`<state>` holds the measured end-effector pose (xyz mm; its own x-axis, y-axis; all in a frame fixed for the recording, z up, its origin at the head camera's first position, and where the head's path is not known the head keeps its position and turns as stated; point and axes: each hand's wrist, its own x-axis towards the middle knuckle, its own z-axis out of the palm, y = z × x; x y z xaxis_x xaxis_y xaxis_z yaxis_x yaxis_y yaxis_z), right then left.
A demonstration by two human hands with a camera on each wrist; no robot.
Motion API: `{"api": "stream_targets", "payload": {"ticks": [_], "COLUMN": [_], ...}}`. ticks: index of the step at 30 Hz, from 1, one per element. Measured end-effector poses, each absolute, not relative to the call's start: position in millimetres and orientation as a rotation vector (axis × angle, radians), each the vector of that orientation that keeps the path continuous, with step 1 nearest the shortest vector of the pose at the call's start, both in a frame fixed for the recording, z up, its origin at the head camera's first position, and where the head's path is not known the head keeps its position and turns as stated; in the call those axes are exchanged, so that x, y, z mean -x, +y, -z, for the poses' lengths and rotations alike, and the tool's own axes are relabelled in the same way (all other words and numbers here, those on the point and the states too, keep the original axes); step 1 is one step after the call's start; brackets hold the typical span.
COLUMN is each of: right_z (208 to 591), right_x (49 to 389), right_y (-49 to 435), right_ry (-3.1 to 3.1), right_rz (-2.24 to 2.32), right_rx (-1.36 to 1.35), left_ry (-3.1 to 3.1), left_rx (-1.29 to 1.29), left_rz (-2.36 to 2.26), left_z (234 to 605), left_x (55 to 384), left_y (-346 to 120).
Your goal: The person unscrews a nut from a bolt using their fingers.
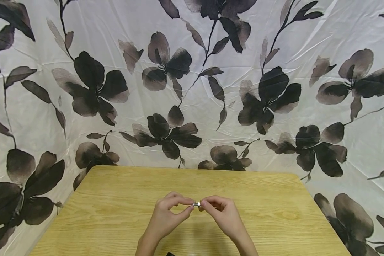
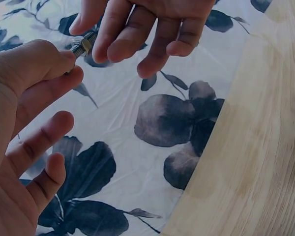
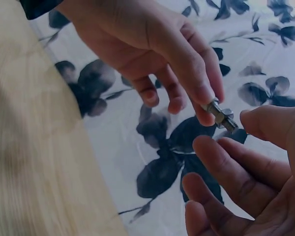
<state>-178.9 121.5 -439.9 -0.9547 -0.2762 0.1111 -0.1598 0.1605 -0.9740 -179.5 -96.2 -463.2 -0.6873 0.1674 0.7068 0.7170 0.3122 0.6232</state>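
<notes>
Floral-printed cloth (image 1: 192,96) backs a wood-grain tabletop (image 1: 265,209), above which two bare hands meet at a small metal bolt (image 3: 231,124). Thumb and fingertip of the left hand (image 1: 167,215) pinch the bolt at one end. The right hand (image 1: 222,215) appears to hold nothing, its thumb and fingers parted around the opposite, threaded end, with a gap visible in the right wrist view. A nut (image 3: 223,117) sits around the shank between the two hands, bare thread showing beyond it.

With so narrow a piece pinched at one end only, a slackening of the left fingertips could let it pivot or drop to the wood; a nudge from the right fingers could tip it askew. The nut, if loose, might work off the free end, though how firmly it sits cannot be judged.

Seen from the head camera, the bolt's long axis runs side to side, threaded tip toward the right hand. A dark cuff (image 3: 39,6) edges into the right wrist view.
</notes>
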Motion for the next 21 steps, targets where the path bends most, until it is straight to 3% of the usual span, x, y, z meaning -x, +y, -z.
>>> {"api": "stream_targets", "payload": {"ticks": [21], "right_z": [439.2], "right_x": [177.0], "right_y": [122.3], "right_ry": [2.336], "right_rz": [1.914], "right_rx": [0.568], "left_ry": [-2.017], "left_rx": [0.844], "left_rz": [1.298], "left_z": [463.3], "left_x": [181.8], "left_y": [-94.6]}}
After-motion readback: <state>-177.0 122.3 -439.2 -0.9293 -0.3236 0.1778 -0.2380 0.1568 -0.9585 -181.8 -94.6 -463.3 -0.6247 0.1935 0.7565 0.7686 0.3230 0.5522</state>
